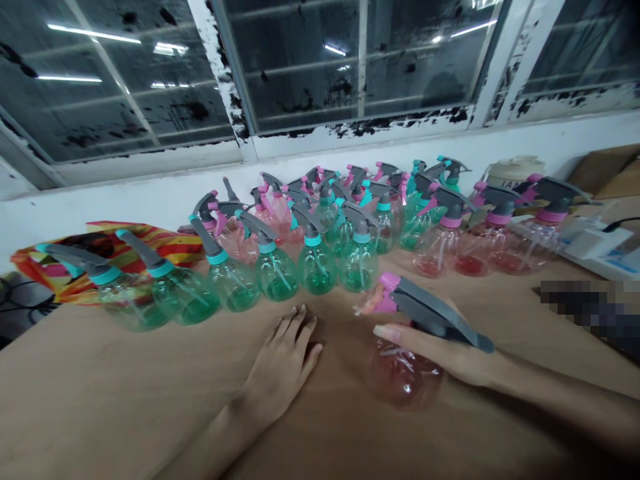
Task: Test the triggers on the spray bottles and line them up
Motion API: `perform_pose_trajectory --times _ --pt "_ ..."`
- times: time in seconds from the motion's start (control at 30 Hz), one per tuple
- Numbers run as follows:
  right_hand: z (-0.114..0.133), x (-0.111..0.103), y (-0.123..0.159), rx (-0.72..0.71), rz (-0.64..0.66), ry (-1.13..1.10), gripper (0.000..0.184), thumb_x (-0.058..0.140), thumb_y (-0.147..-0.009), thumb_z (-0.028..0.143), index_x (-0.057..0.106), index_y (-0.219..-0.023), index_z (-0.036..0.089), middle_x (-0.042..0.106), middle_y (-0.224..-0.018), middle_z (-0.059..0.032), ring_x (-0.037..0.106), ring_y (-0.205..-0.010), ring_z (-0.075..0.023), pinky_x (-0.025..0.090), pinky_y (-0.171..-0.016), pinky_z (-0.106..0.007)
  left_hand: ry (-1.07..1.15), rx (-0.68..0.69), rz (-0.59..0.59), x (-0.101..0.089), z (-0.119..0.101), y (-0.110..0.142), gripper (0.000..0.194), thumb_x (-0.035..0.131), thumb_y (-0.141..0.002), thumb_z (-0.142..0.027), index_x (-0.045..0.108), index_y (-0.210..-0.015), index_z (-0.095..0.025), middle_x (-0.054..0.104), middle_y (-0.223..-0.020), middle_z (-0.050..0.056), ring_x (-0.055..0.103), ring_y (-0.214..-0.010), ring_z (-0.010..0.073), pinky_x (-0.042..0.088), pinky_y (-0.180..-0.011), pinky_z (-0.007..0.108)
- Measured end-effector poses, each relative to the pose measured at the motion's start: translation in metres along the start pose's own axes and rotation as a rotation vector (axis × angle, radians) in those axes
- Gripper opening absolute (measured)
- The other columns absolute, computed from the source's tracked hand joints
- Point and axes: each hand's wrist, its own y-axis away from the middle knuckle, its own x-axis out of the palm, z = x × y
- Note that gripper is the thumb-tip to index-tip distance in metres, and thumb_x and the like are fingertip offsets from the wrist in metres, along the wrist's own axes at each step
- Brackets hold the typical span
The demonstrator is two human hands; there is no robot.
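glossy plastic spray bottle

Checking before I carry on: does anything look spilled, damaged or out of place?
The window frame behind the spray bottles looks damaged: ragged dark patches break its white surface. No spill shows on the tabletop. The held bottle in the right hand is blurred, so small flaws can't be judged.

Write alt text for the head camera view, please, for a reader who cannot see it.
A person's right hand grips a pink spray bottle near its top, while the left hand lies palm-down on a brown table. Beyond the hands stand many green bottles and other pink bottles, below dark windows.
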Motion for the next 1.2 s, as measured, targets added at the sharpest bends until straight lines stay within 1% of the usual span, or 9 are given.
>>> perform_pose_trajectory --times 0.1,0.2,0.43,0.57,0.67,0.87,1.0,1.1,1.2 --pt "-0.003 0.0 0.003 -0.005 0.023 -0.06 0.018 0.056 -0.085 0.041 0.061 -0.084 0.023 0.062 -0.072 0.0011 0.061 -0.068 -0.0152 0.05 -0.063 -0.028 0.002 -0.002 -0.001 0.0 0.0 0.0 0.044 0.029 -0.099 -0.036 0.049 -0.129 -0.011 0.047 -0.137 0.013 0.043 -0.127 0.0266 0.037 -0.103 0.042" --pt "-0.006 -0.001 0.005 0.011 -0.026 -0.004 0.022 0.055 -0.087 0.042 0.058 -0.076 0.022 0.06 -0.066 0.0023 0.058 -0.061 -0.0126 0.046 -0.057 -0.025 0.007 -0.007 -0.001 0.0 0.0 -0.001 0.044 0.03 -0.099 -0.037 0.049 -0.129 -0.011 0.048 -0.137 0.014 0.043 -0.126 0.0268 0.037 -0.103 0.043" --pt "-0.002 -0.002 0.004 0.011 -0.024 0.019 0.017 0.053 -0.087 0.038 0.059 -0.079 0.024 0.059 -0.066 0.003 0.057 -0.061 -0.013 0.047 -0.061 -0.026 0.015 -0.008 -0.006 0.0 0.0 0.0 0.044 0.03 -0.099 -0.036 0.049 -0.129 -0.01 0.048 -0.137 0.015 0.043 -0.126 0.0276 0.038 -0.102 0.043" --pt "-0.006 0.0 0.006 0.025 -0.057 0.037 0.008 0.052 -0.085 0.029 0.058 -0.081 0.026 0.056 -0.066 0.0034 0.052 -0.056 -0.0126 0.045 -0.056 -0.025 0.006 -0.011 -0.004 0.002 0.0 0.0 0.044 0.03 -0.099 -0.036 0.05 -0.129 -0.01 0.047 -0.137 0.015 0.043 -0.126 0.0276 0.038 -0.102 0.043" --pt "-0.01 0.001 0.01 0.054 -0.075 0.03 0.013 0.049 -0.08 0.019 0.05 -0.07 0.025 0.044 -0.055 0.0058 0.043 -0.048 -0.011 0.039 -0.046 -0.022 0.009 -0.013 0.007 0.002 0.001 0.0 0.044 0.032 -0.098 -0.036 0.049 -0.13 -0.01 0.046 -0.138 0.014 0.042 -0.127 0.0273 0.037 -0.104 0.042" --pt "-0.009 0.0 0.013 0.055 -0.063 0.004 0.016 0.047 -0.072 0.01 0.044 -0.065 0.024 0.041 -0.055 0.0049 0.04 -0.048 -0.0112 0.037 -0.045 -0.023 0.02 -0.006 0.018 -0.001 0.0 -0.001 0.043 0.032 -0.099 -0.035 0.048 -0.13 -0.011 0.045 -0.139 0.014 0.041 -0.128 0.0271 0.036 -0.104 0.044" --pt "-0.007 -0.001 0.01 0.05 -0.048 0.016 0.014 0.05 -0.076 0.015 0.049 -0.068 0.025 0.045 -0.057 0.0035 0.043 -0.049 -0.0132 0.04 -0.047 -0.025 0.019 -0.007 0.046 -0.002 -0.001 -0.001 0.043 0.032 -0.098 -0.034 0.048 -0.13 -0.008 0.045 -0.139 0.016 0.041 -0.128 0.0283 0.037 -0.103 0.045" --pt "-0.006 -0.001 0.007 0.043 -0.028 0.011 0.003 0.055 -0.083 0.027 0.058 -0.083 0.027 0.058 -0.07 0.0011 0.055 -0.062 -0.0156 0.047 -0.06 -0.028 0.018 -0.006 0.036 -0.003 -0.001 -0.001 0.043 0.033 -0.098 -0.034 0.049 -0.129 -0.008 0.046 -0.138 0.016 0.041 -0.128 0.0291 0.037 -0.103 0.046" --pt "-0.005 0.0 0.005 0.06 -0.019 -0.018 0.014 0.057 -0.084 0.038 0.06 -0.09 0.026 0.063 -0.079 -0.0001 0.059 -0.07 -0.0163 0.049 -0.067 -0.03 0.026 -0.004 0.028 -0.004 -0.002 -0.001 0.043 0.032 -0.099 -0.034 0.048 -0.13 -0.008 0.045 -0.139 0.016 0.041 -0.128 0.0287 0.036 -0.103 0.045"
